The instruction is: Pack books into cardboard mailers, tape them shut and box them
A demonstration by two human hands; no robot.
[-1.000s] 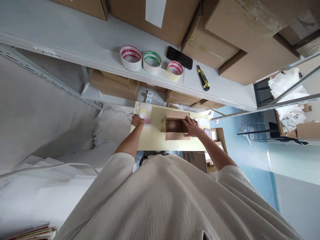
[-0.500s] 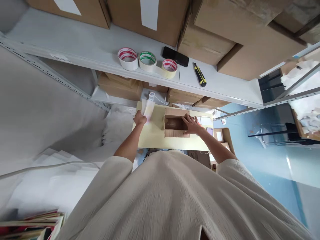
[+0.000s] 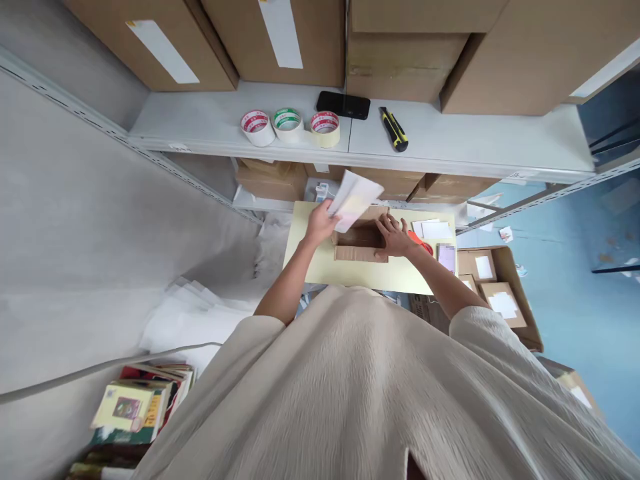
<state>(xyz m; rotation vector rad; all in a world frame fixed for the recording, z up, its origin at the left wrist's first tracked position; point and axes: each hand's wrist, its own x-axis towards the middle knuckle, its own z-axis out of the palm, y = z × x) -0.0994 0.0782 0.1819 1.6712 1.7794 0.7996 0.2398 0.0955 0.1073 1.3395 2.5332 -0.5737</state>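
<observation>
My left hand [image 3: 321, 223] is closed on a folded white packet [image 3: 354, 199], thin like paper or foam sheet. It tilts over the left and back part of an open cardboard box [image 3: 361, 254]. Spread across the box's right end is my right hand [image 3: 395, 236], its thumb at the front flap and its fingers towards the back, gripping the box. The box lies on a pale yellow tabletop [image 3: 315, 267], with its inside partly covered by the packet and hand. A red-orange object [image 3: 421, 244], perhaps scissors, is just right of my right hand.
White cards [image 3: 436, 230] and a purple-screened device [image 3: 446, 257] lie at the table's right. Above, a grey shelf [image 3: 450, 137] holds tape rolls [image 3: 325, 129], a black phone [image 3: 343, 105], a yellow-black utility knife [image 3: 394, 129] and large cartons [image 3: 400, 70]. A carton of boxes [image 3: 530, 320] stands right.
My left hand has carried the white packet rightwards from the table's left side to over the box. My right hand stays at the box's right end. The camera view has shifted.
</observation>
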